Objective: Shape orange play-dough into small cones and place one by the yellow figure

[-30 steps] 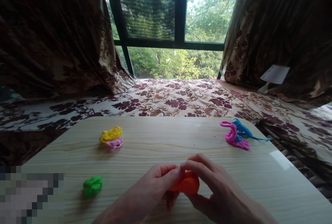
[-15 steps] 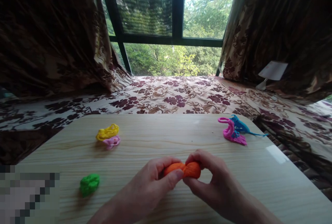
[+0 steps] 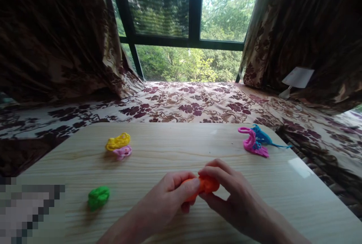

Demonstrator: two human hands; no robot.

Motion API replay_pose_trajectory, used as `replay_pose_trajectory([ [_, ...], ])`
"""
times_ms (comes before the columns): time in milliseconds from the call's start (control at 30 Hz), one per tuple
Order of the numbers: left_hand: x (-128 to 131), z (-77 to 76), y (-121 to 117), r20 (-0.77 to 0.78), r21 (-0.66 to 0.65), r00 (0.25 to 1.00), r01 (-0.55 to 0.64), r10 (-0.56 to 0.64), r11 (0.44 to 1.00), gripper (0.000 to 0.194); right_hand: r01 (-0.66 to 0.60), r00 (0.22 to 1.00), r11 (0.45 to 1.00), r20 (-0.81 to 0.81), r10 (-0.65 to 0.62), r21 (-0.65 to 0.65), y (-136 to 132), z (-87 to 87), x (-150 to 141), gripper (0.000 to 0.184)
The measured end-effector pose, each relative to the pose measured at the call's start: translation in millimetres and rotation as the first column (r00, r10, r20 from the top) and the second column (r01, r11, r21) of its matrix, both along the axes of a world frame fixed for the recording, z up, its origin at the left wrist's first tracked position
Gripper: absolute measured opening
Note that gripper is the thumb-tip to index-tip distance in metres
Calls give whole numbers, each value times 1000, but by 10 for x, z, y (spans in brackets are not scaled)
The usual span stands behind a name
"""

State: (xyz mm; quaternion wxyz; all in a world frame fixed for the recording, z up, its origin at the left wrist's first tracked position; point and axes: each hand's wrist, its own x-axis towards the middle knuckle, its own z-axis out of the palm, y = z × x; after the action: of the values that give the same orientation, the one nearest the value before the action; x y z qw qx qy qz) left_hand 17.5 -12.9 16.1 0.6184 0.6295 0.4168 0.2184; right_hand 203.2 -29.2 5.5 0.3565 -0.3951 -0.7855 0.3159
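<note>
A soft orange lump of modelling clay (image 3: 209, 184) is held between both hands, above the near middle of the table. My left hand (image 3: 174, 193) is closed on its left end, the thumb lying across the top. On the right end, the bent fingers and thumb of my right hand (image 3: 233, 185) pinch the lump. The fingers cover part of the clay, so its full shape is hidden. Well to the left of my left hand lies a crumpled green lump (image 3: 98, 198).
Farther back on the pale wooden table (image 3: 175, 142) lie a yellow stranded piece (image 3: 118, 141) and a light pink one (image 3: 123, 152), touching. At the back right, a bright pink looped piece (image 3: 250, 144) lies against a blue stringy one (image 3: 263, 137). A white lamp (image 3: 298, 77) stands beyond.
Both hands have shifted their hold on the orange clay. My left thumb now covers more of it, and my right fingers reach farther over its top. The lump looks more squeezed.
</note>
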Motion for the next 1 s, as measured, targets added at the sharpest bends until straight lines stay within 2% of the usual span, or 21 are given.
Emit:
replay_pose_trajectory([
  [67,-10,27,-13,-101,114,995,22,-10,993,26,48,999,987,-9,-50,-154,12,-10,8,13],
  [100,-13,39,-18,-152,218,988,26,8,976,21,53,998,962,-24,-62,-268,24,-22,18,8],
  [133,-13,48,-21,-191,342,981,28,40,939,16,40,997,920,-49,-64,-391,40,-37,31,9],
  [200,-10,53,-16,-237,567,965,46,109,822,11,-31,990,802,-131,-60,-596,78,-68,61,15],
  [267,-19,36,9,-271,694,949,76,161,716,13,-86,976,720,-204,-78,-688,114,-90,90,19],
  [367,-118,-30,107,-326,769,911,100,252,631,16,-125,960,682,-261,-99,-721,148,-78,122,20],
  [433,-267,-90,215,-362,798,857,82,367,597,16,-141,947,685,-299,-116,-714,157,-42,130,21],
  [500,-458,-143,331,-376,832,752,17,541,555,17,-164,924,696,-356,-140,-699,158,-1,122,17],
  [567,-636,-173,420,-378,845,657,-42,652,533,29,-198,897,706,-416,-150,-681,151,27,96,14],
  [633,-753,-179,459,-412,844,605,-28,681,536,28,-209,883,719,-444,-152,-662,132,30,62,30],
  [667,-783,-176,459,-436,842,576,-10,691,539,27,-198,885,729,-439,-154,-655,119,24,47,31],
  [800,-806,-180,397,-562,801,463,99,686,590,25,-62,931,775,-317,-183,-629,75,-29,18,19],
  [900,-825,-196,360,-605,774,439,128,664,621,26,61,960,822,-192,-204,-566,63,-74,-13,23],
  [1000,-801,-171,341,-547,811,456,79,702,580,30,99,947,842,-210,-243,-530,53,-113,-79,21],
])
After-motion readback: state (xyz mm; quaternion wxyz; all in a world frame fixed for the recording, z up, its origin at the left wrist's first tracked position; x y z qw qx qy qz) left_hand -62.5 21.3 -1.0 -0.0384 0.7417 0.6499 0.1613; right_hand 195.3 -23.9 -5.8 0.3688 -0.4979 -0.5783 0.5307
